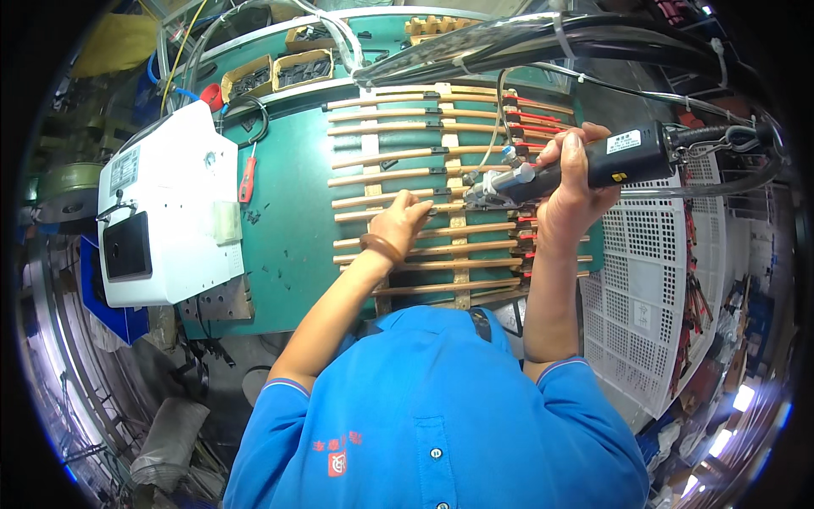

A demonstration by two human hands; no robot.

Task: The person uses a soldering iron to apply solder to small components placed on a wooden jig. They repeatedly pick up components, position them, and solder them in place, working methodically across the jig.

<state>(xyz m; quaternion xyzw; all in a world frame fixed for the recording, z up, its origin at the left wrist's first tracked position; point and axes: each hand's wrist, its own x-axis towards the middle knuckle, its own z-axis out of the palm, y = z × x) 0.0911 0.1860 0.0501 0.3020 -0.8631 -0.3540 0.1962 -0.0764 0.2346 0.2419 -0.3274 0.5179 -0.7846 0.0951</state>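
Note:
My right hand (572, 182) is wrapped round a black powered screwdriver (627, 157) with a metal head, which lies nearly level and points left. Its tip reaches the middle of a row of long, light-brown wooden sticks (381, 177). Pinched fingers of my left hand (398, 225) rest at one of those sticks, just left of the tip. What lies between the fingertips is hidden. Small black clips (438, 150) sit midway along several sticks. The sticks lie across notched wooden bars (459, 263), and red and black parts (530, 119) show toward their right ends.
A white machine housing (178, 204) stands left on the green table (284, 288). Beside it lies a red-handled screwdriver (248, 176). Boxes of black parts (303, 69) stand at the back. Cables (543, 51) hang overhead. White perforated baskets (636, 271) stand at right.

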